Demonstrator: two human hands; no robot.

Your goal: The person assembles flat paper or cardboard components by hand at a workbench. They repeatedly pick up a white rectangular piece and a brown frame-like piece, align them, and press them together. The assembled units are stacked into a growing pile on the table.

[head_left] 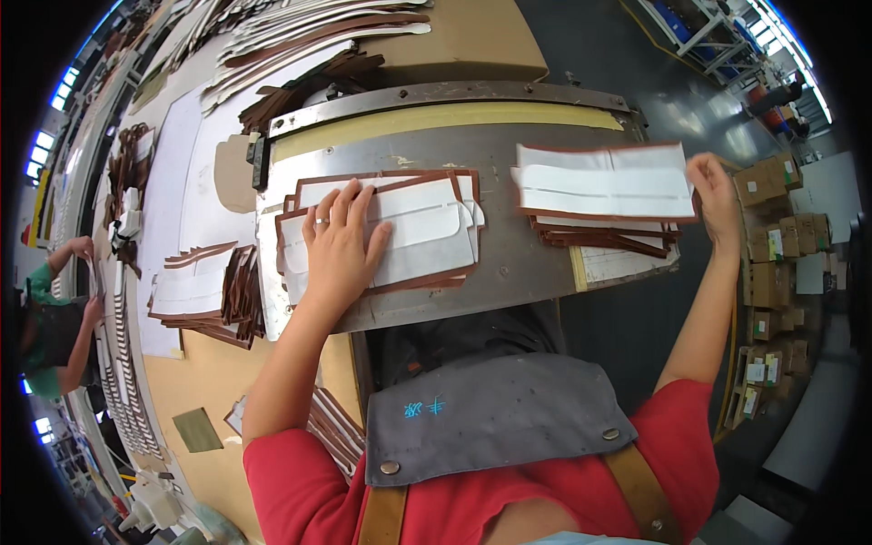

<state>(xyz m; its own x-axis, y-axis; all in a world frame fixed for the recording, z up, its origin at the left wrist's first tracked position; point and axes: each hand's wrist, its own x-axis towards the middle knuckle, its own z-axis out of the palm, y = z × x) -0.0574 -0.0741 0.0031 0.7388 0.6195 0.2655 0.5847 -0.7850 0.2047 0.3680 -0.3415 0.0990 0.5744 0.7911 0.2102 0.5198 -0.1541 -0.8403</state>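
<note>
My left hand lies with fingers spread on a stack of white panels with brown edges, on the left part of a metal worktop. A ring shows on one finger. At the right, my right hand pinches the right edge of a white panel with a brown border. This panel is over a second pile of brown-edged panels at the worktop's right end; whether it touches the pile I cannot tell.
Another pile of brown-edged panels sits left of the worktop. Long white and brown strips are heaped at the back beside a large cardboard box. Cartons stand at the far right. Another person works at the far left.
</note>
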